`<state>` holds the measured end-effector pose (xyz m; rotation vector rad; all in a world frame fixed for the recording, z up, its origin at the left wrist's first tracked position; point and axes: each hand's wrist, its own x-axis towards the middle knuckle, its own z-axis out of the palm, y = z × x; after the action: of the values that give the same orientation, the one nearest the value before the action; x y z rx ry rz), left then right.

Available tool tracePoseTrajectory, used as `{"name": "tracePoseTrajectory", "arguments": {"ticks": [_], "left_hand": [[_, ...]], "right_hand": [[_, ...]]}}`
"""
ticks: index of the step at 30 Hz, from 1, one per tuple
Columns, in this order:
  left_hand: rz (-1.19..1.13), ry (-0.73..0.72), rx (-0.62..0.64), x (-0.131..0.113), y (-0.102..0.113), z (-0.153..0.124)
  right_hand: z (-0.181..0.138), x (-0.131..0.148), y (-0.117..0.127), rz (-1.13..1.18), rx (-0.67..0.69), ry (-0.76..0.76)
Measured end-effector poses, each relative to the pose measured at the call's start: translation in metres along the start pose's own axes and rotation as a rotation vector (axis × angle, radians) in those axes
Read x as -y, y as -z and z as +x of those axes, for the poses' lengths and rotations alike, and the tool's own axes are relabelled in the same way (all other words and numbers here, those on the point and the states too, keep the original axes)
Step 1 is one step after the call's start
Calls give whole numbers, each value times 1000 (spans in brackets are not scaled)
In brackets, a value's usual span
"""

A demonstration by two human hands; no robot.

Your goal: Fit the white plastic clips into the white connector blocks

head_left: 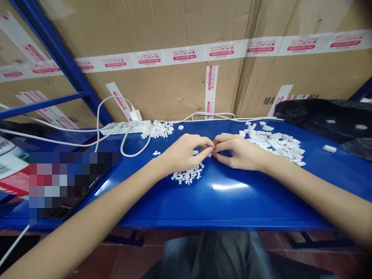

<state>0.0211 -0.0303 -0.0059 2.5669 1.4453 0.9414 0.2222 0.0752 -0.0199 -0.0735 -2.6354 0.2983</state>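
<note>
My left hand (187,152) and my right hand (238,151) meet fingertip to fingertip above the blue table. Both are closed in a pinch around a small white plastic piece (209,155), mostly hidden by the fingers. Under my left hand lies a pile of tiny white plastic parts (187,176), partly covered by the hand. To the right, behind my right wrist, larger oblong white pieces (276,144) are heaped together. Another pile of white pieces (159,129) sits farther back, beyond my left hand.
A white power strip (124,127) with a plugged-in charger (135,115) and looping cables stands at the back left. A dark device (84,193), partly pixelated, lies left. At right are a black plastic bag (314,112) and a stray white piece (329,148). Taped cardboard (162,85) stands behind.
</note>
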Motion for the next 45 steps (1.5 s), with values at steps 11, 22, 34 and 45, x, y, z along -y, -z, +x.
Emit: {"name": "tracePoseTrajectory", "arguments": {"ticks": [11,22,34,45], "left_hand": [[-178,178,-55,4,3,-1],[-105,142,256,21,23,-2],[103,65,247,14,13,-4],[-260,247,45,3,12,1]], "right_hand": [[1,1,-5,-127,-41,-96],[-2,-2,10,48,-16,-115],[1,5,1,28,-85,2],[3,12,0,168,-157,-61]]}}
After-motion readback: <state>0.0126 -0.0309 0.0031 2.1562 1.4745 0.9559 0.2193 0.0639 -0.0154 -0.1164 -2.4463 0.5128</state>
